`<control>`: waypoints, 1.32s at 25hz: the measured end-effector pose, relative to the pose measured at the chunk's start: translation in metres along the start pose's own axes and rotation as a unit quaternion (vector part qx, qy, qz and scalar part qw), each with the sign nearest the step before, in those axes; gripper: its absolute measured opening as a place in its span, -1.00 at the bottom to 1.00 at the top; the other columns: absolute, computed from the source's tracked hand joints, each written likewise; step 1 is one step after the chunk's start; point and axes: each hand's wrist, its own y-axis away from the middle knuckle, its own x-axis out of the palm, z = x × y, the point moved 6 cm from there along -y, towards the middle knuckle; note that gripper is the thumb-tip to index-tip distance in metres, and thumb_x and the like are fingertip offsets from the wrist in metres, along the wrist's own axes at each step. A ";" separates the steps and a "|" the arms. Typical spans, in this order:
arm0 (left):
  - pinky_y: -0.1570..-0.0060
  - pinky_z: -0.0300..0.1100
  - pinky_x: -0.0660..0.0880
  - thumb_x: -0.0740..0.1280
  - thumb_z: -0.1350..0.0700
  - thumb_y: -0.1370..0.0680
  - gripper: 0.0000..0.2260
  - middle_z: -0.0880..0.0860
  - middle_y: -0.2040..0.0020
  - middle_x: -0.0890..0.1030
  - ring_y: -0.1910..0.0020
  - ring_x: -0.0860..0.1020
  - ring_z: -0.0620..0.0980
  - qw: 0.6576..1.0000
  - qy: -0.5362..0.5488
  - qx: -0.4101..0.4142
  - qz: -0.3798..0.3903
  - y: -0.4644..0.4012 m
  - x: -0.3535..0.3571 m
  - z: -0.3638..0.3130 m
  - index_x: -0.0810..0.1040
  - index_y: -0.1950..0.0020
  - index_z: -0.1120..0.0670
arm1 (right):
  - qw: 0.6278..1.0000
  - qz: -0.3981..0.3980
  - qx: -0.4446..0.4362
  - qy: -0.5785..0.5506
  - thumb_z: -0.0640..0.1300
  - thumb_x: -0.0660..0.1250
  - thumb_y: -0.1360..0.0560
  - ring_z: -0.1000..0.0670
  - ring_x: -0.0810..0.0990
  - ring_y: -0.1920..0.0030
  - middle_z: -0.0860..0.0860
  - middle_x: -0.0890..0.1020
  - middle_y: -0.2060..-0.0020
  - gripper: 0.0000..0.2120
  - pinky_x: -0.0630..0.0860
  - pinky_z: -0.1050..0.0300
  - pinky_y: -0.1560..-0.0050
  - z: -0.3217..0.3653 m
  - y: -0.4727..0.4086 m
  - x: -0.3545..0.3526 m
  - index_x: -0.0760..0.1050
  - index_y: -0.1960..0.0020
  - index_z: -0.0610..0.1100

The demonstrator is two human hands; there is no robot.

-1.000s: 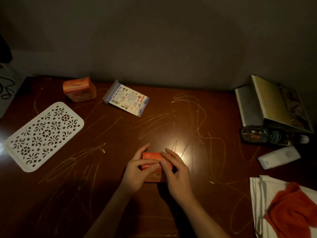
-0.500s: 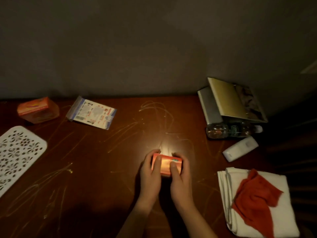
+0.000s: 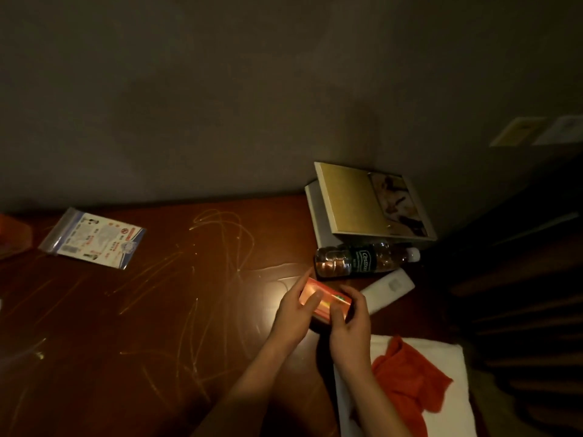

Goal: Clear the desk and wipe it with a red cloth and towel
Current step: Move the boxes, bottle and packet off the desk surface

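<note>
At the lower right of the frame, a red cloth (image 3: 410,381) is lying on a folded white towel (image 3: 448,414) on the counter (image 3: 157,326). Just above it, near the centre right, the left hand (image 3: 295,316) and right hand (image 3: 350,329) are both gripping a small orange box (image 3: 325,302) with curled fingers. Further up, a white tube (image 3: 388,288), a lying bottle (image 3: 362,260) and a book (image 3: 372,203) are resting beside the wall, and a plastic packet (image 3: 91,241) is lying at the left.

bare scratched desk (image 3: 176,310) open at left-centre, bottle (image 3: 362,263), white tube (image 3: 389,290), books (image 3: 369,203) crowding right
</note>
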 end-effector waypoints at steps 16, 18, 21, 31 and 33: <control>0.02 -0.15 0.54 0.39 0.00 -0.54 -0.73 -0.13 -0.08 0.61 -0.06 0.60 -0.12 0.996 -0.062 0.058 -0.027 0.037 -0.102 -0.007 0.54 -0.22 -0.24 | 0.961 -0.083 -0.118 0.237 -0.11 0.21 -0.64 -0.10 0.52 -0.19 -0.12 0.57 -0.19 -0.73 0.48 -0.12 -0.21 0.040 0.003 -0.011 0.51 -0.29 -0.14; 0.19 -0.19 0.51 0.44 0.09 -0.50 -0.78 -0.07 0.02 0.60 0.13 0.60 -0.11 0.993 -0.076 0.090 -0.007 0.030 -0.070 -0.013 0.58 -0.11 -0.14 | 0.962 -0.131 -0.076 0.228 -0.10 0.26 -0.61 -0.10 0.52 -0.16 -0.13 0.55 -0.17 -0.73 0.48 -0.07 -0.20 0.038 0.013 -0.027 0.52 -0.27 -0.16; 0.15 -0.15 0.56 0.45 0.22 -0.47 -0.71 -0.09 -0.12 0.54 0.07 0.60 -0.13 0.984 -0.114 0.137 0.001 0.023 -0.041 -0.020 0.60 -0.16 -0.01 | 0.974 -0.137 -0.016 0.177 -0.09 0.32 -0.58 -0.05 0.60 0.01 -0.04 0.63 0.03 -0.85 0.54 -0.01 -0.01 0.021 0.026 -0.034 0.57 -0.11 -0.10; -0.28 -0.07 0.27 0.45 0.00 -0.47 -0.81 -0.09 -0.44 0.33 -0.43 0.17 -0.02 0.849 -0.454 0.265 0.057 0.023 -0.015 -0.029 0.54 -0.04 -0.06 | 0.988 -0.011 0.152 -0.038 -0.20 0.38 -0.54 0.03 0.53 0.49 -0.14 0.60 0.39 -0.87 0.46 0.20 0.48 -0.007 0.028 -0.024 0.61 0.13 -0.25; -0.40 -0.06 0.16 0.44 0.05 -0.48 -0.82 -0.05 -0.49 0.32 -0.50 0.11 -0.01 0.839 -0.452 0.285 0.100 0.018 -0.012 -0.031 0.52 -0.04 0.01 | 0.984 0.002 0.168 -0.063 -0.22 0.38 -0.54 0.01 0.49 0.49 -0.15 0.56 0.40 -0.86 0.45 0.17 0.48 -0.007 0.025 -0.023 0.59 0.13 -0.30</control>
